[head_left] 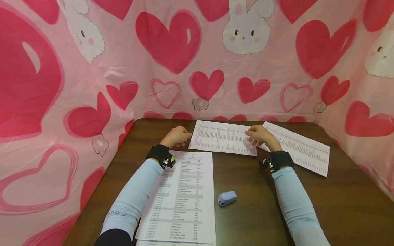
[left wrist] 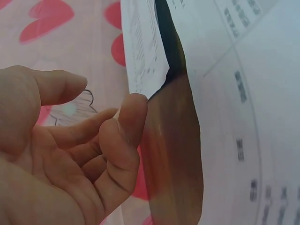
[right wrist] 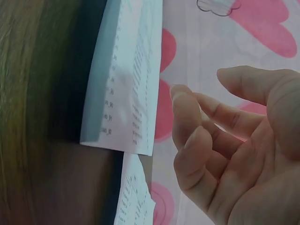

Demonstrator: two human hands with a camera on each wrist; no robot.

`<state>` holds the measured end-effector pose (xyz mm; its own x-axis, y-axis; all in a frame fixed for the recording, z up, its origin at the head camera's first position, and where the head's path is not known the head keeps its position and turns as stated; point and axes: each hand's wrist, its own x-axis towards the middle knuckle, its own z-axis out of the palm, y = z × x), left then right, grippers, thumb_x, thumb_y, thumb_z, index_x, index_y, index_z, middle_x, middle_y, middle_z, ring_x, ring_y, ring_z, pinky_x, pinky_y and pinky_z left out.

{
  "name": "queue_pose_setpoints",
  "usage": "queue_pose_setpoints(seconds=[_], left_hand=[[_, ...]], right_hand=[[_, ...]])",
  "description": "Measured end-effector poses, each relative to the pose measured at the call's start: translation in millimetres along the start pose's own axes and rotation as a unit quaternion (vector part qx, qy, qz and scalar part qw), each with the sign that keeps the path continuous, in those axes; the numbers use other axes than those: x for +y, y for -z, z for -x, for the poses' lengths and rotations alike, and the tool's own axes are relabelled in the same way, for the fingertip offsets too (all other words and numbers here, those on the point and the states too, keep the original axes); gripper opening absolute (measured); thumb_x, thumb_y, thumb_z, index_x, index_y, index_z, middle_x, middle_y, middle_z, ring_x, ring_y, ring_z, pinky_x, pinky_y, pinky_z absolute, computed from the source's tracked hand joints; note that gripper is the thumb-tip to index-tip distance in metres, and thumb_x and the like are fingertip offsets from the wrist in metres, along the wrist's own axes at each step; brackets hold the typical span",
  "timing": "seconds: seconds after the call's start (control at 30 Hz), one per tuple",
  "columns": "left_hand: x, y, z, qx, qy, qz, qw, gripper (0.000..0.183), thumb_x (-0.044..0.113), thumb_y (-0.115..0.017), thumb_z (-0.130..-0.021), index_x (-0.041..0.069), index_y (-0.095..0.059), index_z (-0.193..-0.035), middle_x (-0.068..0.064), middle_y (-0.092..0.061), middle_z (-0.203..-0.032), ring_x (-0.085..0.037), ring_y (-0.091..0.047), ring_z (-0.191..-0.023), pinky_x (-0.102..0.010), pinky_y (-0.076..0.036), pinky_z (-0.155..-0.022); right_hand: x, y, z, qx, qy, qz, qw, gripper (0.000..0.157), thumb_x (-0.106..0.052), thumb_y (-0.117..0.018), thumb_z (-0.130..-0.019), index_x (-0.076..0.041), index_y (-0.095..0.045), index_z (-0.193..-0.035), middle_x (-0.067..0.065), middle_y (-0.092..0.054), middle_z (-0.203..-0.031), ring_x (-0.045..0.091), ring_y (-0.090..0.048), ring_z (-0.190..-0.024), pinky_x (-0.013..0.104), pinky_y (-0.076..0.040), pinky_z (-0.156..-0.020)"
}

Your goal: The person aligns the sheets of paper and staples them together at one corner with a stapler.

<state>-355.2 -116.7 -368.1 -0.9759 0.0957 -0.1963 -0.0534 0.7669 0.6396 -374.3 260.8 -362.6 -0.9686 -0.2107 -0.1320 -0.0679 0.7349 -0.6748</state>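
A printed sheet of paper (head_left: 223, 138) lies crosswise near the table's far edge. My left hand (head_left: 176, 136) is beside its left end, fingers loosely curled and thumb held apart. In the left wrist view, an index fingertip (left wrist: 133, 105) overlaps the sheet's corner, and nothing is between thumb and fingers. Over the sheet's right end hovers my right hand (head_left: 260, 134), its fingers half bent. The right wrist view shows the thumb (right wrist: 243, 82) well away from the fingers, with no paper between them. A second printed sheet (head_left: 303, 148) lies slanted to the right, partly behind the right hand.
Under the left forearm lies a stack of printed pages (head_left: 191, 205), a lower page peeking out at the near edge. A small lavender stapler (head_left: 227, 198) sits right of it on the brown table (head_left: 246, 222). A pink heart-patterned cloth (head_left: 215, 61) encloses the table's back and sides.
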Motion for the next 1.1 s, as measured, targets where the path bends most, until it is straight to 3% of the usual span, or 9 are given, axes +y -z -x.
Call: queue_pose_setpoints(seconds=[0.23,0.7,1.1], left_hand=[[1.2,-7.1,-5.1,-0.003,0.013,-0.008,0.9999,0.036,0.036,-0.056,-0.096,0.007,-0.062,-0.117,-0.010,-0.069,-0.099,-0.018,-0.065,-0.071,-0.027,-0.052,-0.060],[-4.5,-11.0,-4.0,-0.010,0.024,-0.009,0.9996,0.033,0.034,-0.058,-0.096,0.005,-0.063,-0.112,-0.009,-0.067,-0.096,-0.018,-0.065,-0.071,-0.027,-0.053,-0.060],[-5.1,-15.4,-10.0,-0.016,0.035,0.017,0.9991,0.030,0.031,-0.060,-0.095,0.004,-0.064,-0.107,-0.007,-0.061,-0.090,-0.019,-0.062,-0.069,-0.030,-0.056,-0.057]], right_hand=[[4.0,2.5,0.0,0.004,-0.009,0.010,1.000,0.041,-0.029,-0.052,-0.100,0.006,-0.055,-0.121,0.021,-0.070,-0.090,0.020,-0.065,-0.063,0.035,-0.055,-0.060],[14.6,6.6,5.0,0.003,-0.084,0.064,0.994,0.032,-0.027,-0.050,-0.100,0.005,-0.055,-0.106,0.010,-0.064,-0.075,0.017,-0.062,-0.060,0.030,-0.052,-0.056],[24.3,0.7,0.0,-0.007,-0.124,0.046,0.991,0.031,-0.027,-0.051,-0.097,0.004,-0.053,-0.093,0.007,-0.059,-0.066,0.016,-0.061,-0.053,0.030,-0.055,-0.054]])
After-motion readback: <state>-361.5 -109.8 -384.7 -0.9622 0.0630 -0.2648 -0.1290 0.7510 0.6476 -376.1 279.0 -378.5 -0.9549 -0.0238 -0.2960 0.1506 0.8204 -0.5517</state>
